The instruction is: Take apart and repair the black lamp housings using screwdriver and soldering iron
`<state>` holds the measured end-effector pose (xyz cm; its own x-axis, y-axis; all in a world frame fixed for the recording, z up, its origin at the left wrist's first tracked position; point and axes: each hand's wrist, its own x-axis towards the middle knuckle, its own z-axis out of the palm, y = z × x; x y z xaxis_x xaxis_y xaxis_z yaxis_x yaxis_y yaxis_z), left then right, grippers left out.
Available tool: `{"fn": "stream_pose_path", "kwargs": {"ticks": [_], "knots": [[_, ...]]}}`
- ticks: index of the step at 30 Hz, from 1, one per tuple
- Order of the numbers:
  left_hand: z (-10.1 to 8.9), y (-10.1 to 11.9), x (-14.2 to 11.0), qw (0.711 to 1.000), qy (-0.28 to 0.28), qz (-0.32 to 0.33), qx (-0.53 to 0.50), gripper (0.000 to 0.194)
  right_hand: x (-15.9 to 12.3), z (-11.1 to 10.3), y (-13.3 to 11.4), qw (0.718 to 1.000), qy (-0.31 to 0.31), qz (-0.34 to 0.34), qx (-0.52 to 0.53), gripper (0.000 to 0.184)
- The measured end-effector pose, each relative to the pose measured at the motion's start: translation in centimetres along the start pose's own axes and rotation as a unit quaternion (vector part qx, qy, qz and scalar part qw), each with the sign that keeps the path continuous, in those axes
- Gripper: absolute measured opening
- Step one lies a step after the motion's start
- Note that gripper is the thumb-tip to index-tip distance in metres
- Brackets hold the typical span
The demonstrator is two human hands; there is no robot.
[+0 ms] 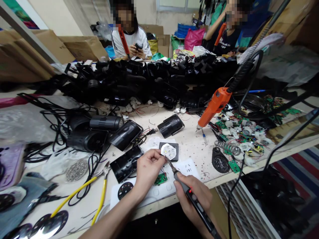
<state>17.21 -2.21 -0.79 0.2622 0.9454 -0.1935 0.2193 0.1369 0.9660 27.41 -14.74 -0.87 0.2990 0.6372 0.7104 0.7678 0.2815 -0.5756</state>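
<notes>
My right hand (193, 192) grips a soldering iron (185, 187) with a red light lit on its handle. The iron's tip reaches the edge of a white LED board (168, 151) that lies on a black square block (175, 156). Fingers pinched together, my left hand (151, 166) is at the board's near left edge; what they hold is hidden. Below that hand lies a green circuit board (160, 179) on a white sheet (188, 167). An opened black lamp housing (126, 162) rests left of my left hand, with a black disc (125, 190) nearer me.
An orange electric screwdriver (214, 106) hangs at right. Yellow-handled cutters (103, 186) lie at left near a coil of solder-like wire (76, 170). Black housings (149, 76) pile across the back; circuit boards and springs (233, 149) crowd the right. Two people sit opposite.
</notes>
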Motion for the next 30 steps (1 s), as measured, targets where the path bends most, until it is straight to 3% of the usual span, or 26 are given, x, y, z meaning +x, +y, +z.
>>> {"fn": "stream_pose_path", "kwargs": {"ticks": [12,20,26,30], "knots": [[0.0,-0.1,0.1,1.0,0.002,-0.005,0.001,0.018,0.4,-0.3,-0.2,1.0,-0.011,-0.008,-0.006,0.028],[0.0,-0.2,0.1,1.0,-0.012,-0.003,-0.001,0.017,-0.3,-1.6,-0.4,0.998,0.049,-0.03,-0.027,0.022],[-0.1,-0.4,0.1,1.0,-0.014,-0.001,0.005,0.016,-0.7,-5.1,-0.4,0.993,0.059,0.039,-0.096,0.02],[-0.3,-0.3,0.2,1.0,-0.021,-0.004,0.015,0.016,-0.2,-7.8,0.3,0.962,0.153,0.135,-0.178,0.013]]}}
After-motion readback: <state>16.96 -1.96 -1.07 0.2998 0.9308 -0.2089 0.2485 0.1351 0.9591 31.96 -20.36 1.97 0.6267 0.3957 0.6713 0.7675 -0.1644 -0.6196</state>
